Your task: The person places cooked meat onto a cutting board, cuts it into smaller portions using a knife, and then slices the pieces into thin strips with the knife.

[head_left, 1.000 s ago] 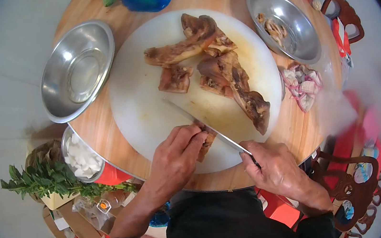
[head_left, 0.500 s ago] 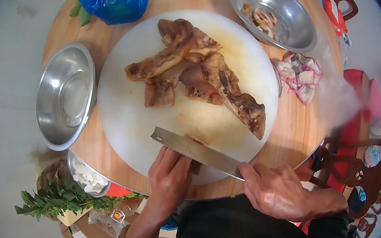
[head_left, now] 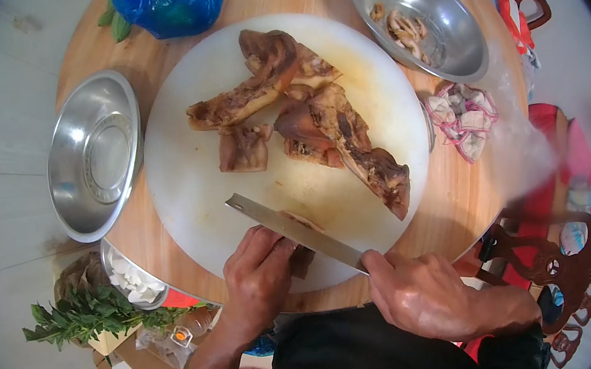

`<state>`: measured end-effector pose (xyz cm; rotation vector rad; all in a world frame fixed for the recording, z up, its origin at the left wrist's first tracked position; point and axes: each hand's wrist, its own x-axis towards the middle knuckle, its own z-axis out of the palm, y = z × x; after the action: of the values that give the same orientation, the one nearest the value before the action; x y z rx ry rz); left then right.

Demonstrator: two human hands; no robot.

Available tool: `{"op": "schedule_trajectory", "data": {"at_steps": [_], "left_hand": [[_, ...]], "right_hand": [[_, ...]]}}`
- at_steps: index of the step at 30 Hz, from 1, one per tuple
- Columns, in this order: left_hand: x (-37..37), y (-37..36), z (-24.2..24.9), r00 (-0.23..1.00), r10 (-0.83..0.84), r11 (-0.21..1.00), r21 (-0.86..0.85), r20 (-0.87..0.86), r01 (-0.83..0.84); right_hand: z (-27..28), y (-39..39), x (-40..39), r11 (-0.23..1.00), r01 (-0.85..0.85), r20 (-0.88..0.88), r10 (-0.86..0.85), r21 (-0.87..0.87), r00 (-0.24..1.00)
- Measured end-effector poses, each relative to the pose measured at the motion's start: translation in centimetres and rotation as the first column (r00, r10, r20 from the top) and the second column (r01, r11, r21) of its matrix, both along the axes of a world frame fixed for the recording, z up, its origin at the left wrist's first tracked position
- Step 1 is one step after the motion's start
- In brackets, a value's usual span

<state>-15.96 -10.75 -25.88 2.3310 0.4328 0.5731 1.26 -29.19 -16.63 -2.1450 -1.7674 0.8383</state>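
My right hand (head_left: pixel 422 295) is wrapped round the handle of a kitchen cleaver (head_left: pixel 294 231), whose blade slants up to the left over the round white cutting board (head_left: pixel 181 192). Curled against the blade's near side, my left hand (head_left: pixel 254 281) grips a piece of brown cooked meat (head_left: pixel 301 261), mostly hidden under the fingers. A thin slice (head_left: pixel 302 219) lies just beyond the blade. Farther back on the board are a small squarish piece of meat (head_left: pixel 244 148), a long strip (head_left: pixel 357 143) and a curved chunk (head_left: pixel 272 61).
An empty steel basin (head_left: pixel 103 154) stands left of the board. At the upper right, another basin (head_left: pixel 450 22) holds several pale meat pieces. A crumpled cloth (head_left: pixel 464 117) lies right, a blue plastic bag (head_left: pixel 171 3) at the back. Leafy greens (head_left: pixel 88 312) and a white-filled bowl (head_left: pixel 136 280) are lower left.
The whole view has shifted slightly. My hands still keep the same grips, and the cleaver stays at a similar slant beside the meat. The pieces farther back keep their places on the board.
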Motion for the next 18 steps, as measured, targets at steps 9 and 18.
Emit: {"op": "schedule_trajectory", "data": {"at_steps": [9,18], "left_hand": [[0.0,0.0,-0.3,0.999,0.001,0.996,0.085,0.05,-0.005],[0.2,-0.1,-0.2,0.996,0.036,0.996,0.077,0.087,-0.042]], "right_hand": [[-1.3,4.3,0.3,0.992,-0.09,0.021,0.089,0.088,0.996],[0.5,-0.6,-0.5,0.994,0.021,0.061,-0.015,-0.103,0.998]]}}
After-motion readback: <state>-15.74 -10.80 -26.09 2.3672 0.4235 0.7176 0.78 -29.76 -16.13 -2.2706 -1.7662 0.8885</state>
